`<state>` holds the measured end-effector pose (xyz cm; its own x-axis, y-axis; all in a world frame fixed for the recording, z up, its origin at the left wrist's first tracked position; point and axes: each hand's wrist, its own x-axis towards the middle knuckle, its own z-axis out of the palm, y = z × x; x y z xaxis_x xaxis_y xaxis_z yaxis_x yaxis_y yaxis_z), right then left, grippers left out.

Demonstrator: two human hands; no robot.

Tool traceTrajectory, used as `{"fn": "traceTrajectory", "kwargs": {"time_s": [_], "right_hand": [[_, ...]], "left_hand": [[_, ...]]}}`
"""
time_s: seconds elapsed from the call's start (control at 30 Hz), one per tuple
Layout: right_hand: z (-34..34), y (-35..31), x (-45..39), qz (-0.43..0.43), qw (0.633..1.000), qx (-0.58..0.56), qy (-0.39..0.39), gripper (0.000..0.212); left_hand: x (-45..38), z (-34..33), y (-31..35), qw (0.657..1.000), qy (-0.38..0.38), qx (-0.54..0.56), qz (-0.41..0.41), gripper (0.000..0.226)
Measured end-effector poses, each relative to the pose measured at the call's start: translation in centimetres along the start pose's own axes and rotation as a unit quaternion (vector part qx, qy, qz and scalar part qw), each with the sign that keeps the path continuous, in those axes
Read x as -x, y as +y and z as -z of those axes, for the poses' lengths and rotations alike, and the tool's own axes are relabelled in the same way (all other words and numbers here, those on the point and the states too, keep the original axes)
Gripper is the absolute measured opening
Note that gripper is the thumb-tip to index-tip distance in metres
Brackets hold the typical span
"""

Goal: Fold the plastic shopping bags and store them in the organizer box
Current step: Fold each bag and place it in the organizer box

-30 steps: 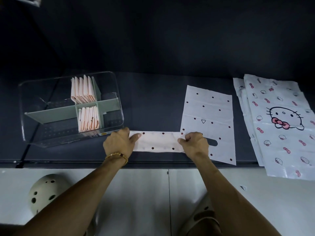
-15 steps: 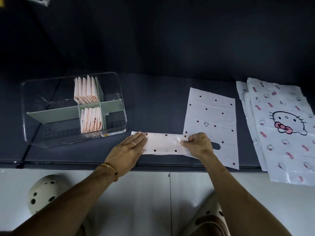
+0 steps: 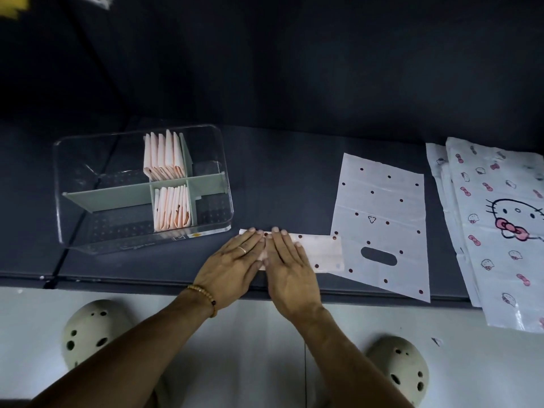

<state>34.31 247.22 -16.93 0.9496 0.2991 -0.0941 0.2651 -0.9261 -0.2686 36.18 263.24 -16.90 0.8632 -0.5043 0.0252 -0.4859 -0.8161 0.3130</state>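
Note:
A pink dotted bag folded into a narrow strip (image 3: 321, 252) lies near the front edge of the dark table (image 3: 294, 184). My left hand (image 3: 235, 260) and my right hand (image 3: 290, 262) lie flat side by side on its left half, fingers straight, pressing it down. To the left stands the clear organizer box (image 3: 219, 160) with green dividers; folded pink bags (image 3: 164, 156) stand in its two middle compartments. An unfolded dotted bag (image 3: 382, 207) lies flat to the right, its near left corner under the strip's right end.
A stack of white cartoon-cat bags (image 3: 500, 225) lies at the right and hangs over the table's front edge. Below the edge are a white floor and two pale clogs (image 3: 88, 328). A dark wall rises behind the table.
My right hand let go of the strip's right end and slid left beside the left hand. Both now press flat on the strip, which looks shorter.

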Motion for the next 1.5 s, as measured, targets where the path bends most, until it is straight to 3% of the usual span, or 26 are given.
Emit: {"fn": "traceTrajectory", "kwargs": {"time_s": [0.27, 0.43, 0.57, 0.67, 0.73, 0.83, 0.93, 1.07, 1.17, 1.3, 1.37, 1.5], "right_hand": [[3.0, 8.5, 3.6, -0.011, 0.999, 0.030, 0.009, 0.055], [3.9, 11.1, 4.4, -0.053, 0.997, 0.046, -0.027, 0.053], [4.5, 7.9, 4.2, -0.066, 0.994, 0.063, 0.052, 0.051], [3.7, 3.9, 3.6, 0.042, 0.994, 0.070, 0.074, 0.034], [3.4, 2.3, 3.5, 0.059, 0.994, 0.070, 0.065, 0.029], [3.3, 2.2, 4.0, 0.029, 0.997, 0.049, 0.049, 0.035], [3.6, 2.0, 4.3, 0.039, 0.996, 0.054, 0.053, 0.038], [3.5, 0.1, 3.9, 0.080, 0.994, 0.007, 0.073, 0.028], [3.3, -0.6, 3.5, 0.012, 0.993, -0.085, 0.085, 0.012], [3.8, 0.6, 2.1, -0.128, 0.959, -0.250, 0.045, 0.016], [4.1, 1.4, 1.5, -0.183, 0.923, -0.339, 0.005, 0.022], [3.7, 1.7, 0.7, -0.273, 0.889, -0.367, 0.026, 0.018]], "left_hand": [[-0.1, -0.7, -0.6, 0.999, -0.027, -0.021, -0.003, 0.053], [-0.2, -0.6, -0.5, 0.999, -0.030, -0.001, 0.015, 0.054], [0.3, 0.7, 0.7, 0.997, -0.019, -0.062, 0.044, 0.048], [2.1, 1.2, 1.5, 0.992, 0.018, -0.111, 0.053, 0.040], [3.6, 1.4, 1.2, 0.992, 0.018, -0.113, 0.056, 0.052], [5.0, 1.6, 0.4, 0.991, -0.034, -0.132, -0.008, 0.068], [4.8, 2.0, 0.3, 0.991, -0.074, -0.106, -0.029, 0.049], [3.3, 2.9, 1.9, 0.999, -0.017, -0.041, -0.015, 0.030], [2.1, 3.1, 2.8, 0.992, -0.020, 0.103, 0.072, 0.029], [1.5, 3.3, 2.7, 0.901, -0.012, 0.385, 0.199, 0.020], [1.0, 3.2, 2.4, 0.903, 0.005, 0.370, 0.219, 0.006], [-0.1, 2.4, 2.6, 0.932, 0.020, 0.257, 0.256, 0.038]]}}
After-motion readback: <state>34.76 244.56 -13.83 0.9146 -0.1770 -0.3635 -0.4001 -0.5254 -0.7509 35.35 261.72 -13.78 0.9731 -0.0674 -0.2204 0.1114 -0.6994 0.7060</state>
